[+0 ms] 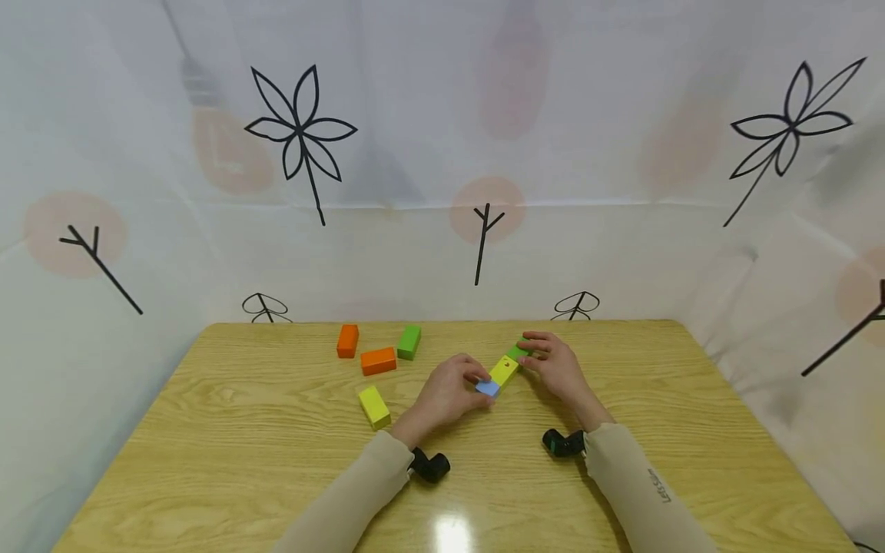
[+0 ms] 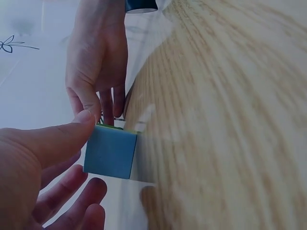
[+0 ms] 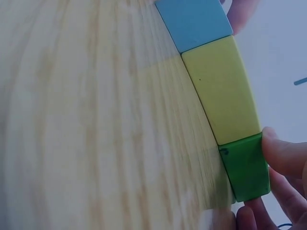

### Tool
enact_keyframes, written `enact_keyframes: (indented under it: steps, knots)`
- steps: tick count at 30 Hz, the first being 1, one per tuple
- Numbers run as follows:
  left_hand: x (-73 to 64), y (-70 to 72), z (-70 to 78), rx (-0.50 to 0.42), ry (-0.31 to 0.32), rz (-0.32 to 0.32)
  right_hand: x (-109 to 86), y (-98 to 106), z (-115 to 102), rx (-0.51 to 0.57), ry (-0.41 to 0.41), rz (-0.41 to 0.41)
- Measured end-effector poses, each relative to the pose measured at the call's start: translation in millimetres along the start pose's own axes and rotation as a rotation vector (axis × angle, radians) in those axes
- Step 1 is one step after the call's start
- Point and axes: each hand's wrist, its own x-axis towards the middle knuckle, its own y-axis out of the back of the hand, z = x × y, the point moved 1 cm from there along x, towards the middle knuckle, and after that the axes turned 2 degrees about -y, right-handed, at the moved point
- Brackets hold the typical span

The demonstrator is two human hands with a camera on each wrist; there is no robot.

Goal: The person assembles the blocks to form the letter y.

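Note:
A blue block (image 1: pixel 488 388), a yellow block (image 1: pixel 504 371) and a green block (image 1: pixel 518 352) lie end to end in a slanting row on the table, touching one another. My left hand (image 1: pixel 449 390) holds the blue block at the near end, thumb on one side and fingers on the other. At the far end, my right hand (image 1: pixel 555 369) pinches the green block (image 3: pixel 245 167) between thumb and fingers. A small dark mark shows on top of the yellow block. In the left wrist view, the square end of the blue block (image 2: pixel 110 152) hides most of the row.
To the left lie two orange blocks (image 1: pixel 378 361), another green block (image 1: pixel 409 342) and another yellow block (image 1: pixel 375 408), apart from the row. The wooden table (image 1: pixel 276 461) ends at a patterned white cloth (image 1: pixel 415 261) behind. Black wrist devices (image 1: pixel 430 466) sit at both sleeves.

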Motion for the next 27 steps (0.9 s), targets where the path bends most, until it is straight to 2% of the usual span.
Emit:
enact_keyframes:
  steps: [5, 14, 20, 27]
  knots:
    - [-2.1, 6.5, -2.0, -0.024, -0.002, 0.02, 1.1, 0, 3, 0.014, 0.002, -0.012]
    - [-6.2, 23.0, -7.6, -0.06, 0.025, 0.021, 0.5, 1, 2, 0.003, -0.013, -0.035]
    - [-10.8, 42.8, -12.4, -0.083, 0.027, 0.032, 0.9, 2, 2, 0.013, -0.033, -0.047]
    - [-25.9, 67.9, -23.4, -0.107, 0.034, 0.029, 1.2, 1, 1, 0.03, -0.041, -0.056]
